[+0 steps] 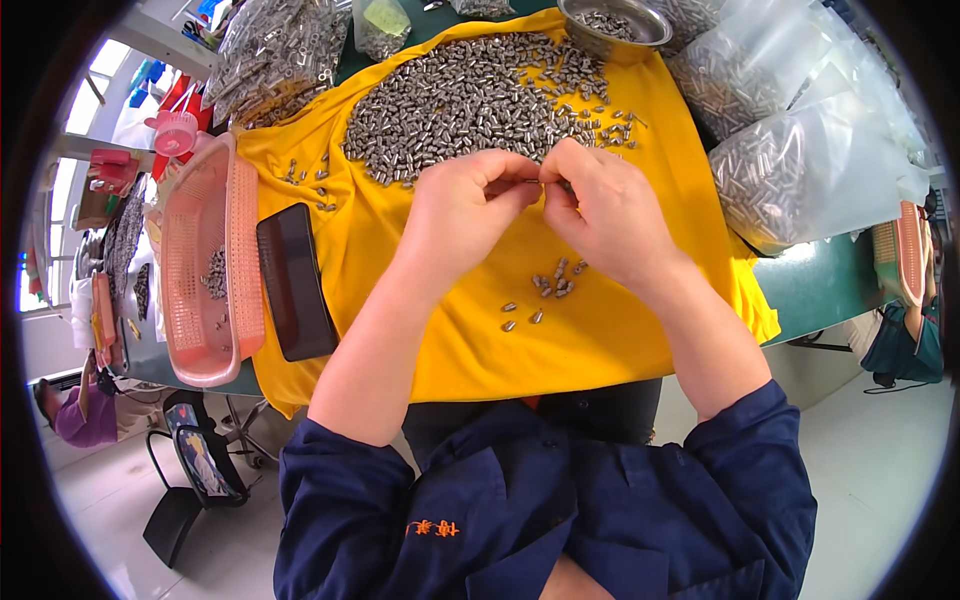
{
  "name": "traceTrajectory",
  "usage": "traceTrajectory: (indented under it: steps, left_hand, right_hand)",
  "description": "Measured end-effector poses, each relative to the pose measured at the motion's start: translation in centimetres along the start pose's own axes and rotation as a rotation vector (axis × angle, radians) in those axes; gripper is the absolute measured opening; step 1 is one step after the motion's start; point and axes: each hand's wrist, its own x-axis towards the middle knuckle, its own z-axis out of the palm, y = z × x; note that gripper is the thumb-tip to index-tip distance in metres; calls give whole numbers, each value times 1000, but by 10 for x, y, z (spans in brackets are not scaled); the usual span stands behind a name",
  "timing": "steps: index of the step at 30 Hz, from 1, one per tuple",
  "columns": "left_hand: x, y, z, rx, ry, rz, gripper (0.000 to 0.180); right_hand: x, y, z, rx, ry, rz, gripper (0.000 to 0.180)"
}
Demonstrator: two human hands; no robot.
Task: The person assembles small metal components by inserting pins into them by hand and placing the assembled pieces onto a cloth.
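Observation:
My left hand (465, 205) and my right hand (605, 205) meet fingertip to fingertip over a yellow cloth (400, 260). Between the fingertips I pinch a small metal pin (535, 181); both hands grip it. Just beyond the hands lies a large heap of small grey metal sleeves (470, 95). Below the hands, a small cluster of similar metal pieces (550, 285) lies on the cloth.
A pink plastic basket (245, 230) with a few metal parts stands at the left, a black phone (293, 280) beside it. A steel bowl (650, 30) sits at the top. Clear bags of metal parts (790, 170) fill the right and upper left. Other people sit at both edges.

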Motion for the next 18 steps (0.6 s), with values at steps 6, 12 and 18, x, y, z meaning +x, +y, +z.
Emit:
traceTrajectory:
  steps: [6,12,18]
  left_hand:
    - [5,-9,-10,5,58,-5,13]
    - [4,2,-9,-179,37,1,14]
    - [-1,-10,-5,-117,54,-24,13]
  right_hand:
    - [5,-2,-12,263,28,297,9]
    - [14,-7,-14,324,-27,264,8]
    - [3,-5,-8,331,-46,250,7]
